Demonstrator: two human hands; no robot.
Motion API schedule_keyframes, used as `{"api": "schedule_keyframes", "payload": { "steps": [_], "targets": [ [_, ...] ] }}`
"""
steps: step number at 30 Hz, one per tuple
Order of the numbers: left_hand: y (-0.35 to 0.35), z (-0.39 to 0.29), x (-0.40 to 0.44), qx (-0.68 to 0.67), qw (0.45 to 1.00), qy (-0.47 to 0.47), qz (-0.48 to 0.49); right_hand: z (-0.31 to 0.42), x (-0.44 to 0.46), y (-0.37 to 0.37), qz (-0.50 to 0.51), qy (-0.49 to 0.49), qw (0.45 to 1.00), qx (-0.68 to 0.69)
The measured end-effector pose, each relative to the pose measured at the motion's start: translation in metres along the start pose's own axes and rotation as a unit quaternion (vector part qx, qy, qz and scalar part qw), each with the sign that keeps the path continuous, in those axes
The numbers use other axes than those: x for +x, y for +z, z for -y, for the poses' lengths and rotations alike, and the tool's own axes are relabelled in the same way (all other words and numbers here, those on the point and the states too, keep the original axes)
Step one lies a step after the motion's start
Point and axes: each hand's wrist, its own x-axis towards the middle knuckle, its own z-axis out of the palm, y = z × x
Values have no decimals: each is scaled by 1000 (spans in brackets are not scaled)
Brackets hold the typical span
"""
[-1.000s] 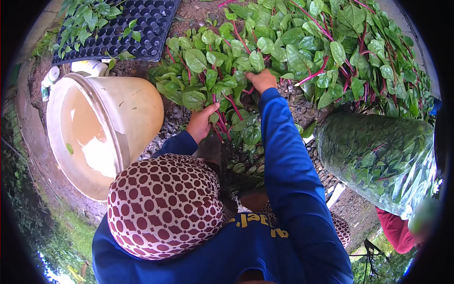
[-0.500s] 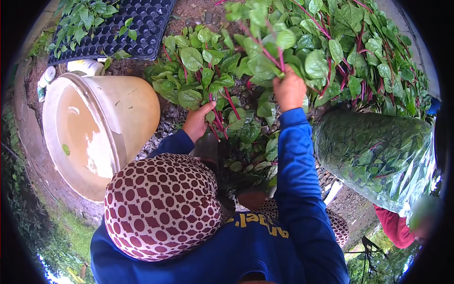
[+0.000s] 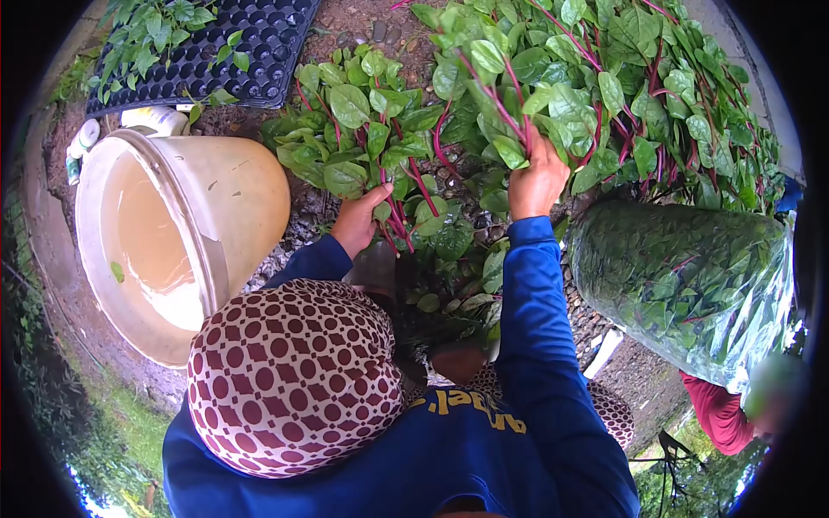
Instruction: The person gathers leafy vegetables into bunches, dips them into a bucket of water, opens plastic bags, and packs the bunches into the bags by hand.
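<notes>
My left hand (image 3: 356,223) is closed around the red stems of a bunch of leafy greens (image 3: 350,108), its thumb lying across them. The bunch points away from me, with broad green leaves at the far end. Farther right, my right hand (image 3: 537,177) is closed on a few red-stemmed greens (image 3: 492,95) at the near edge of a large pile of the same greens (image 3: 639,86). Leaves partly cover the fingertips of that hand. More loose leaves (image 3: 453,237) lie between the two hands and below them.
A bucket of cloudy water (image 3: 242,198) leans at left, a leaf floating in it. Behind it is a black seedling tray (image 3: 259,52). A clear plastic bag packed with leaves (image 3: 682,276) lies at right, near another person's red sleeve (image 3: 717,414). Wet pebbly soil surrounds everything.
My right hand has shifted slightly right and nearer to me with its stems, which were blurred by motion before. My left hand holds its bunch in nearly the same place.
</notes>
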Motion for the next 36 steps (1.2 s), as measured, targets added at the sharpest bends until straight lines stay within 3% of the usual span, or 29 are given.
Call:
{"api": "schedule_keyframes", "payload": {
  "steps": [2,3,5,6,9,15,21,24,27,30,33,34,35,36],
  "targets": [
    [-1,1,2,-2,1000,-9,-5,1,-6,14,24,-17,999,-35],
    [-2,2,2,-2,1000,-14,-6,-2,-14,28,93,-1,993,-75],
    [2,0,-1,15,1000,3,3,-3,-27,47,55,-71,993,-71],
    [2,0,-1,24,1000,12,6,0,-29,52,199,7,976,-91],
    [0,1,-1,26,999,24,7,2,-24,59,331,121,935,-22],
    [0,5,2,5,1000,17,3,38,-53,54,177,-8,984,-7],
    [6,1,-2,7,1000,19,0,55,-41,77,166,43,984,-44],
    [6,1,-3,2,1000,13,3,55,-25,81,198,41,976,-78],
    [8,5,-1,15,998,65,3,53,-18,80,215,6,972,-95],
    [10,5,-1,31,996,80,0,52,-12,69,244,45,969,-26],
    [14,4,0,57,991,124,-3,52,-16,49,205,63,963,165],
    [16,4,-1,90,987,131,-12,50,-22,49,202,63,937,279],
    [18,4,-2,99,985,139,-4,47,-29,54,286,106,889,341],
    [20,3,-2,107,983,147,4,50,-35,51,308,83,887,332]
  ]
}}
